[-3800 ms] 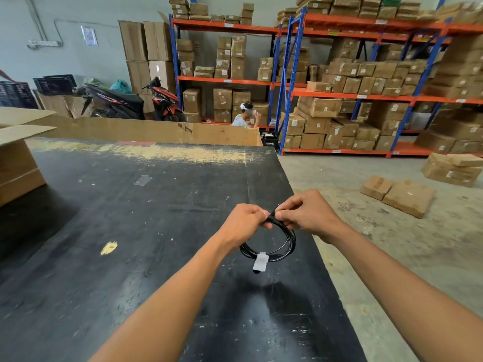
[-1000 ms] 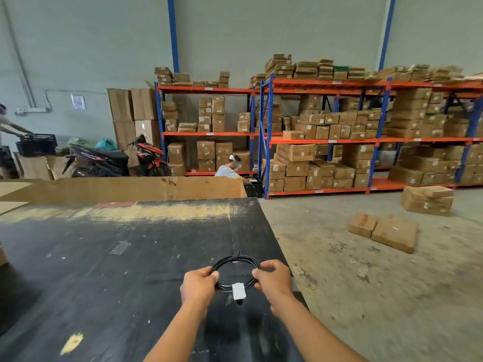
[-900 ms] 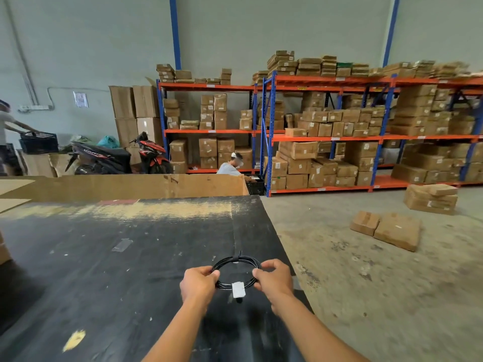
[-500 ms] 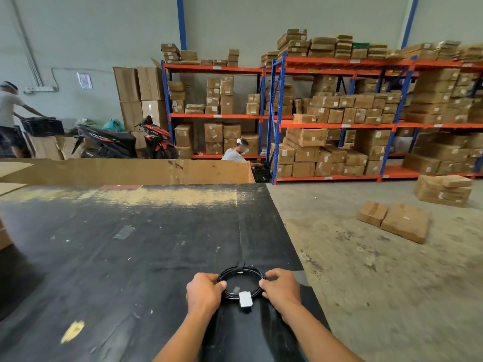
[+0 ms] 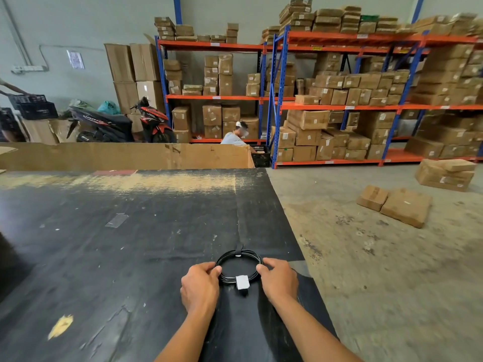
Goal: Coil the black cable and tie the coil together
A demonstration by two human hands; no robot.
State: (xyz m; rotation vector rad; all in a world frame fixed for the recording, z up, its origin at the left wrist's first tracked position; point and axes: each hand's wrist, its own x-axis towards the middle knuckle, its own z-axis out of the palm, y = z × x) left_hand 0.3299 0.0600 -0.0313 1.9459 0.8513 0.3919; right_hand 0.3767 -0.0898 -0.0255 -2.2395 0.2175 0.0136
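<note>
The black cable (image 5: 249,253) lies as a small round coil on the black table (image 5: 130,244), near its right edge. A black tie (image 5: 238,251) wraps the coil's far side, and a white tag (image 5: 242,281) sits on its near side. My left hand (image 5: 200,286) holds the coil's left side between thumb and fingers. My right hand (image 5: 278,279) pinches the right side the same way. Both hands rest low at the table surface.
The table's right edge (image 5: 295,246) runs just past my right hand, with concrete floor beyond. A cardboard wall (image 5: 125,155) borders the far side. Flat boxes (image 5: 394,205) lie on the floor. Shelving racks (image 5: 339,100), a scooter (image 5: 117,124) and a seated person (image 5: 235,135) are behind.
The coil went from held upright between my hands to lowered flat onto the table. Both hands kept their grip on its sides.
</note>
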